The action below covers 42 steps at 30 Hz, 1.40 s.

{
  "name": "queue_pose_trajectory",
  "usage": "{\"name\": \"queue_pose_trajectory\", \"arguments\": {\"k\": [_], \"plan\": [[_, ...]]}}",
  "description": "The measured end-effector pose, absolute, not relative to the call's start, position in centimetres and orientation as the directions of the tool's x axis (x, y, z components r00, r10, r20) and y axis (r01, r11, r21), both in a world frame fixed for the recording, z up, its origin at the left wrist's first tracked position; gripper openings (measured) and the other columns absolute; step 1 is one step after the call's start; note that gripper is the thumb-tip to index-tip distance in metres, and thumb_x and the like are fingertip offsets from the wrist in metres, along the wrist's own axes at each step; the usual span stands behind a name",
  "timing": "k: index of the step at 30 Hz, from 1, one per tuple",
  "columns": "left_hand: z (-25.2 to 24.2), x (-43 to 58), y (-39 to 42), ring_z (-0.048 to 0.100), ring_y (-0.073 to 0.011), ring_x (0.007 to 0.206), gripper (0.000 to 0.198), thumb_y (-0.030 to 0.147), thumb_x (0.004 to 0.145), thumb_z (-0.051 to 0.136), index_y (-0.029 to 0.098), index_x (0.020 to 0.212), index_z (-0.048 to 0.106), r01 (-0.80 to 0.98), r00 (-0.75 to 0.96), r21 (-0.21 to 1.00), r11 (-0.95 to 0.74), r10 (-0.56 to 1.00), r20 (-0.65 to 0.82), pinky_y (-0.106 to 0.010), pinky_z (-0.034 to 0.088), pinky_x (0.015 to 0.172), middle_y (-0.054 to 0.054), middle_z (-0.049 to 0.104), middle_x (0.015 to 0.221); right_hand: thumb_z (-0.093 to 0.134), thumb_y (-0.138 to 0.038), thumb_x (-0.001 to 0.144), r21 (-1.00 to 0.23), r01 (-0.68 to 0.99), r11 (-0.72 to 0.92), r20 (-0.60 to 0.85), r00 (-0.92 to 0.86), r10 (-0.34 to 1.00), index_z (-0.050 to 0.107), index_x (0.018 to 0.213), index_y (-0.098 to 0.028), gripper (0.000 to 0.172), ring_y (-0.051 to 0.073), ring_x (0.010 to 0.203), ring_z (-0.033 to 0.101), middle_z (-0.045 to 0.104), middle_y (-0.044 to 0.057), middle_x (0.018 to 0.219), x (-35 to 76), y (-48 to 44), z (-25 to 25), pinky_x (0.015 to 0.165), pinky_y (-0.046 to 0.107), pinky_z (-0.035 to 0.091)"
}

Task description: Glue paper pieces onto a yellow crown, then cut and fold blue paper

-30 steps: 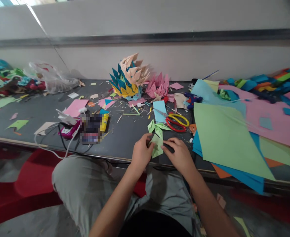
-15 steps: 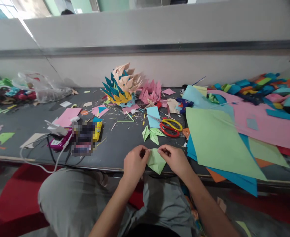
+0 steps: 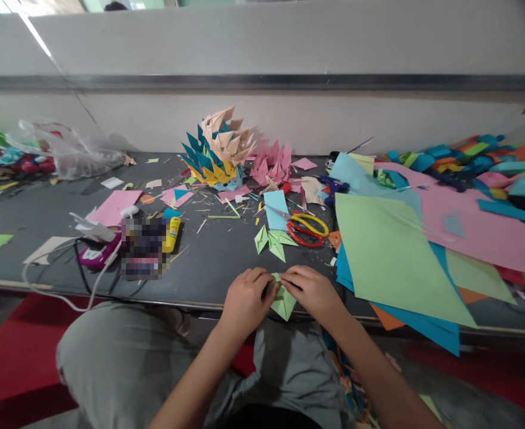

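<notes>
My left hand (image 3: 247,298) and my right hand (image 3: 311,291) both pinch a small folded light-green paper piece (image 3: 283,301) at the near edge of the dark table (image 3: 208,262). The fingers of both hands are closed on its top edge, and its point hangs down over the table edge. Just beyond lie a few finished light-green folded pieces (image 3: 272,241). Red-and-yellow scissors (image 3: 306,229) rest behind them on a light-blue sheet (image 3: 276,210).
A spiky paper model in peach, blue and yellow (image 3: 217,152) and a pink one (image 3: 271,164) stand at the back. Large green, blue and pink sheets (image 3: 391,256) cover the right side. A yellow glue tube (image 3: 171,233), cables and a plastic bag (image 3: 72,155) lie left.
Both hands have drawn closer together on the green piece, which was held up and turned a second ago and now points down at the table edge. The camera view has shifted slightly.
</notes>
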<state>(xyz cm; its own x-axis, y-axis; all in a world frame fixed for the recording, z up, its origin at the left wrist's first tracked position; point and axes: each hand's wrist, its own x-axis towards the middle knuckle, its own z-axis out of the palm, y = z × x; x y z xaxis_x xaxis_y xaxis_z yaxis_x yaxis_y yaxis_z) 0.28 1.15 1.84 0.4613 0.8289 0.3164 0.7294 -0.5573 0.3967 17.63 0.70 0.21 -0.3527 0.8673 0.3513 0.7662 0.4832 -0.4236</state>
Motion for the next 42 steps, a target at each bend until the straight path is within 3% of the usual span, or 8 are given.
{"name": "queue_pose_trajectory", "arguments": {"k": [7,18,31,42], "plan": [[1.4,-0.8,1.4,0.059,-0.0187,0.084,0.018,0.018,0.087,0.049,0.017,0.093,0.066,0.617,0.587,0.381,-0.689,0.725,0.361,-0.034,0.049,0.079,-0.006,0.068,0.096,0.041,-0.024,0.091,-0.445,0.695,0.565,0.346,-0.448,0.824,0.068,0.097,-0.019,0.028,0.018,0.082,0.058,0.065,0.007,0.087,18.6,0.9,0.4,0.074,0.031,0.049],[0.9,-1.5,1.6,0.06,-0.0186,0.087,0.023,0.022,0.091,0.046,0.018,0.1,0.066,0.574,0.677,0.278,-0.77,0.637,0.368,-0.034,0.049,0.079,-0.006,0.069,0.103,0.036,-0.023,0.093,-0.372,0.645,0.668,0.316,-0.589,0.744,0.067,0.098,-0.019,0.032,0.017,0.082,0.057,0.065,0.007,0.092,19.5,1.3,0.5,0.076,0.03,0.048],[0.9,-1.5,1.7,0.058,-0.0184,0.087,0.024,0.025,0.092,0.044,0.018,0.102,0.065,0.557,0.719,0.226,-0.799,0.6,0.349,-0.031,0.046,0.074,-0.005,0.068,0.106,0.036,-0.022,0.093,-0.244,0.676,0.695,0.323,-0.619,0.716,0.067,0.099,-0.017,0.031,0.018,0.082,0.058,0.067,0.006,0.093,19.6,1.1,0.7,0.074,0.03,0.047],[0.9,-1.4,1.6,0.057,-0.0169,0.083,0.021,0.025,0.092,0.046,0.016,0.096,0.064,0.547,0.727,0.151,-0.824,0.556,0.404,-0.029,0.044,0.069,-0.002,0.069,0.102,0.042,-0.018,0.091,-0.187,0.642,0.744,0.428,-0.628,0.65,0.067,0.093,-0.015,0.025,0.018,0.078,0.059,0.068,0.007,0.089,19.5,1.3,0.4,0.07,0.03,0.049]]}}
